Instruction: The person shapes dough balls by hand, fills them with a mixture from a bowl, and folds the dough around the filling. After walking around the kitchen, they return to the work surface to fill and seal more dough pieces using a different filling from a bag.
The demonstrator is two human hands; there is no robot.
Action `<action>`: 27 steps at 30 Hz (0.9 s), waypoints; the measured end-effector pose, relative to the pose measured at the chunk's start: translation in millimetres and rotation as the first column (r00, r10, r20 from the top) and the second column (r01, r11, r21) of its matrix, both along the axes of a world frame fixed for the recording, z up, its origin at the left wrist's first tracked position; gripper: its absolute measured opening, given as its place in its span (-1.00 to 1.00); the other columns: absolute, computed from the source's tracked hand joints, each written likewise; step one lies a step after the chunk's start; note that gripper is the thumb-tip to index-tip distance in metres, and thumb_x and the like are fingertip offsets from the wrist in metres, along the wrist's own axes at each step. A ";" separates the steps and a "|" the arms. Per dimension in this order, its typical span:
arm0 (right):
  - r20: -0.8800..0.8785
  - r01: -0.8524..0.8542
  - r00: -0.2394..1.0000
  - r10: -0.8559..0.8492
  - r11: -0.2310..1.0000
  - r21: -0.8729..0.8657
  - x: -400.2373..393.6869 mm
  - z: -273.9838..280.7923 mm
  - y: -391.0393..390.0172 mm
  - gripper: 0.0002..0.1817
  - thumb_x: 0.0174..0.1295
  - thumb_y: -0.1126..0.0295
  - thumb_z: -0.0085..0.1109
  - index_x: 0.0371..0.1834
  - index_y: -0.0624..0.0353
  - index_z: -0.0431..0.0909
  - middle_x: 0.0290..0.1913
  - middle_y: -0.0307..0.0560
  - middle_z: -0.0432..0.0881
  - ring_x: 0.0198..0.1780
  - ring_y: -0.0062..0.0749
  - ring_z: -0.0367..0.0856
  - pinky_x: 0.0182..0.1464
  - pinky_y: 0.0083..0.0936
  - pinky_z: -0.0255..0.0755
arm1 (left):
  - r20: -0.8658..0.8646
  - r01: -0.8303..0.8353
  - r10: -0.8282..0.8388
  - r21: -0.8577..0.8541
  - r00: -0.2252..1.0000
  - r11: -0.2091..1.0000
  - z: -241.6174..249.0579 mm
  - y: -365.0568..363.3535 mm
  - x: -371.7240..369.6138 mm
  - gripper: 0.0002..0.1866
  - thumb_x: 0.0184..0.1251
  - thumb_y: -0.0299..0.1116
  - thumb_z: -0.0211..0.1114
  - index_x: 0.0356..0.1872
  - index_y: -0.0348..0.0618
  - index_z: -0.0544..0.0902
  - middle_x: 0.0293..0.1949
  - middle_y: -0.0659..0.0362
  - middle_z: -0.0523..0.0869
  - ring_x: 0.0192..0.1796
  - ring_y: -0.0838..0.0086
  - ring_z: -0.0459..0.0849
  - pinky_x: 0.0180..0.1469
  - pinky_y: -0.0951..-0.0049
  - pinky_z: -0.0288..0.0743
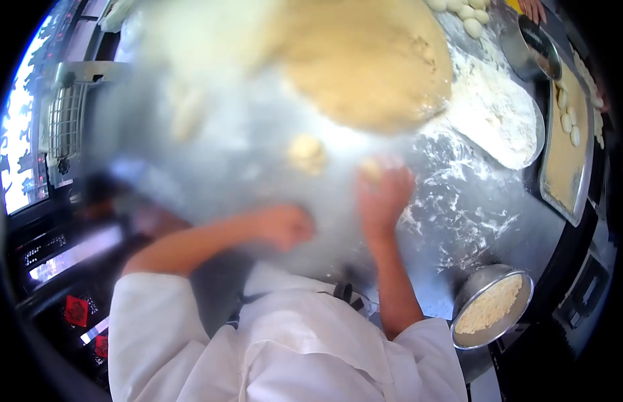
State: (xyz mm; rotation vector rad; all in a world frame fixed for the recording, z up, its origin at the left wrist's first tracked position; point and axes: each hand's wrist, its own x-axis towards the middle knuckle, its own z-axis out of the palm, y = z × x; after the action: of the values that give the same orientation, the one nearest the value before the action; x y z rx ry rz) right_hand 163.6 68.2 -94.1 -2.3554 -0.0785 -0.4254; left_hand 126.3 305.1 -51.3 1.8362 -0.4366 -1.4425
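Observation:
My right hand (385, 197) rests on the floured steel table (472, 214), its fingers curled over a small piece of dough (371, 167). My left hand (284, 226) lies lower and to the left, blurred, fingers curled; whether anything is inside it is unclear. Another small lump of dough (306, 153) sits on the table just beyond both hands. A large mound of pale yellow dough (365, 60) fills the far middle of the table.
A flour heap (495, 114) lies at the right. Beyond it, a metal tray (563, 181) carries several dough balls. A steel bowl of crumbly filling (492, 305) stands near right, a metal pot (529, 47) and more dough balls (467, 15) far right. Another person's hand (532, 8) shows there.

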 end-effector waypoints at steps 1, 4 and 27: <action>-0.023 -0.007 1.000 0.006 1.000 -0.014 -1.7 0.6 -0.3 -0.49 0.01 0.44 0.45 0.10 0.14 0.57 0.08 0.01 0.62 0.08 0.02 0.52 0.14 -0.05 0.31 | -0.040 -0.014 0.016 0.050 0.999 0.999 0.7 -1.0 -0.4 -0.61 0.49 -0.19 0.21 -0.52 -0.26 0.62 -0.65 0.20 0.66 -0.57 0.57 0.63 -0.46 0.47 0.48; 0.026 -0.018 1.000 0.017 1.000 0.025 -0.4 6.3 0.3 -0.50 0.00 0.45 0.45 0.08 0.14 0.58 0.10 0.00 0.62 0.09 0.00 0.52 0.16 -0.05 0.31 | -0.112 -0.078 0.086 0.072 0.990 0.994 1.1 -6.2 1.1 -0.59 0.50 -0.18 0.20 -0.53 -0.26 0.60 -0.65 0.18 0.66 -0.59 0.55 0.63 -0.48 0.46 0.50; 0.059 -0.177 0.974 0.218 0.899 -0.400 -101.0 26.6 117.7 -0.63 0.26 0.47 0.19 0.15 0.23 0.53 0.12 0.11 0.56 0.12 0.08 0.48 0.20 -0.04 0.28 | 0.599 -0.434 0.631 -0.460 0.492 0.775 -28.5 155.1 -109.3 -0.79 0.33 -0.41 0.25 -0.05 -0.11 0.65 -0.23 0.00 0.68 -0.10 0.05 0.66 -0.06 0.08 0.54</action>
State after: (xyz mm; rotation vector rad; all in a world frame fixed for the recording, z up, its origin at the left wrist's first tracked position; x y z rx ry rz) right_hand 62.6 185.9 -67.5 -2.6818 -0.4907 -0.4630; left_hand 17.0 460.2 -79.7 2.0225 -0.3373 -0.1437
